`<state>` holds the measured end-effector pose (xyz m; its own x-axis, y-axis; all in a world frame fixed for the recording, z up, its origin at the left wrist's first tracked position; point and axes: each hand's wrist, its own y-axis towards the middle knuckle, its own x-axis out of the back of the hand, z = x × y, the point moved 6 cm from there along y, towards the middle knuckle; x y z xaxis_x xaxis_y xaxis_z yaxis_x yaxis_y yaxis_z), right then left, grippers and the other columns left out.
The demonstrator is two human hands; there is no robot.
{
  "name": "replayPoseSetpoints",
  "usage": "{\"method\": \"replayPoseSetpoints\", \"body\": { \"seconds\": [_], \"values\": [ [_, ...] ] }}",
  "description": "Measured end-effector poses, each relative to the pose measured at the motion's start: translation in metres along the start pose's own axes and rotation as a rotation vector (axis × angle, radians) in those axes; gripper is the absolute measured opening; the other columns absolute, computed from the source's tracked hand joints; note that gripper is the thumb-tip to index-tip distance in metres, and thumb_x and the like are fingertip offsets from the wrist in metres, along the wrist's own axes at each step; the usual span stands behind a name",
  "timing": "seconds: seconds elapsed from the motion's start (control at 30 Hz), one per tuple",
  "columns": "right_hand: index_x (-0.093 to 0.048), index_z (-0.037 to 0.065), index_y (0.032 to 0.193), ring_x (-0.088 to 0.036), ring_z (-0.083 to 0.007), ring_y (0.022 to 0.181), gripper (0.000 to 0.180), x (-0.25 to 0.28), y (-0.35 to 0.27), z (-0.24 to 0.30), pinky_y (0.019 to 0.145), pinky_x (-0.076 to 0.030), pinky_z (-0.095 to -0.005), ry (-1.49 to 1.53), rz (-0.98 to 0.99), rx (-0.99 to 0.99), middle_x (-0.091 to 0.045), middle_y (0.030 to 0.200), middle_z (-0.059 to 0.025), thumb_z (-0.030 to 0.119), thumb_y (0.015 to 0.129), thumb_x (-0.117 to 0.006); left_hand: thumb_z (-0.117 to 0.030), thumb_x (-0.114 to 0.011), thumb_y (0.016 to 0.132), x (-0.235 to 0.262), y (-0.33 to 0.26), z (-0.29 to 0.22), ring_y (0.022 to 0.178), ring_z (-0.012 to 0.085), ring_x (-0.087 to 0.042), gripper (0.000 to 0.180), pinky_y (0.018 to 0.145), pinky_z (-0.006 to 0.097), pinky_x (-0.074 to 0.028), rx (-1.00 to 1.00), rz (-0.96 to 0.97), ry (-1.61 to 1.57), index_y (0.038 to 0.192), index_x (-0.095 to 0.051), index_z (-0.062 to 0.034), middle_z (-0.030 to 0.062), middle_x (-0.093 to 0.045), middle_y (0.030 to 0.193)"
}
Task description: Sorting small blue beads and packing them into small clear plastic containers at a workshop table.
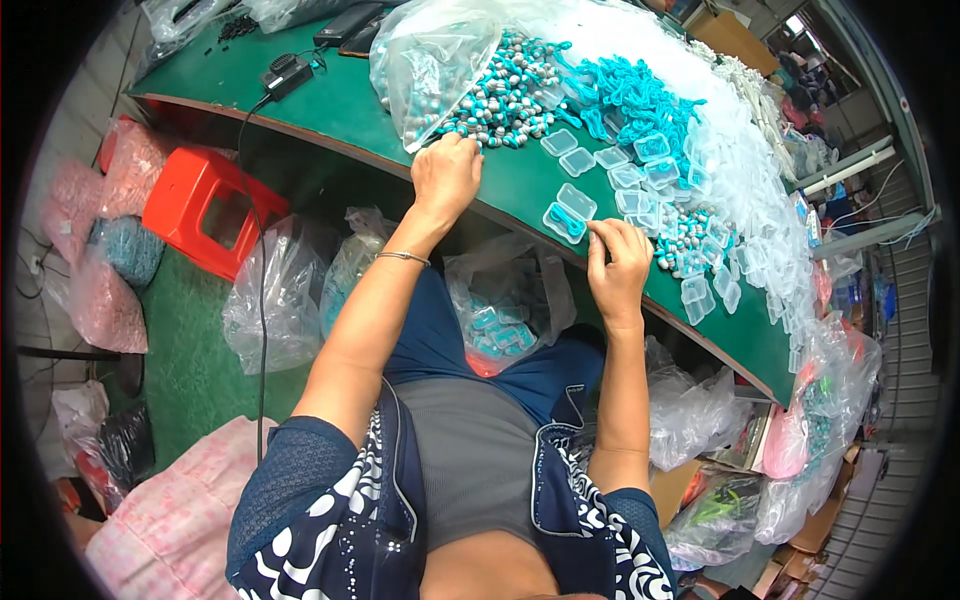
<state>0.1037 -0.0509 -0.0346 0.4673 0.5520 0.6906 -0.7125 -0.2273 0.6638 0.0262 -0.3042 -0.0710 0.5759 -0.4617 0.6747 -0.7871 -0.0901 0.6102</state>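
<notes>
My left hand (446, 178) is at the table's near edge, fingers pinched together beside a pile of small grey-and-teal plug-like pieces (515, 85). What its fingertips hold, if anything, is hidden. A clear plastic bag (430, 60) spills those pieces just beyond it. My right hand (622, 265) has bent fingers, the thumb apart from the index finger. Its fingertips are at the right side of a small clear hinged case (576, 197), which lies with its lid up and a coiled teal cord (566, 222) inside.
Teal cords (640, 95) lie heaped beyond several clear cases (576, 161). A smaller plug pile (690, 240) is right of my right hand. A black device (286, 74) with a cable sits at left. Below are a red stool (210, 210) and a bag of filled cases (505, 300).
</notes>
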Motion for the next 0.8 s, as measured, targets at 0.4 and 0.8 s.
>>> {"method": "replayPoseSetpoints", "body": {
  "seconds": [0.4,0.8],
  "values": [
    [-0.072,0.011,0.095,-0.063,-0.0253,0.09,0.016,0.008,-0.001,-0.007,0.085,-0.043,-0.0386,0.036,-0.042,-0.027,-0.067,0.095,-0.0052,0.003,0.081,-0.07,-0.013,-0.071,0.083,0.009,-0.008,-0.005,0.081,0.03,-0.065,0.011,0.07,0.043,-0.05,-0.064,0.077,-0.233,0.092,-0.067,-0.0078,0.0089,-0.063,0.086],
    [-0.071,0.008,0.097,-0.064,-0.0286,0.091,0.016,0.035,-0.007,-0.033,0.083,-0.047,-0.0391,0.018,-0.099,-0.109,-0.068,0.096,-0.0096,0.002,0.083,-0.068,-0.02,-0.076,0.081,0.003,-0.003,-0.009,0.08,0.0306,-0.067,0.017,0.067,0.043,-0.053,0.006,0.013,-0.096,0.093,-0.068,-0.0115,0.0064,-0.065,0.092]
  ]
}}
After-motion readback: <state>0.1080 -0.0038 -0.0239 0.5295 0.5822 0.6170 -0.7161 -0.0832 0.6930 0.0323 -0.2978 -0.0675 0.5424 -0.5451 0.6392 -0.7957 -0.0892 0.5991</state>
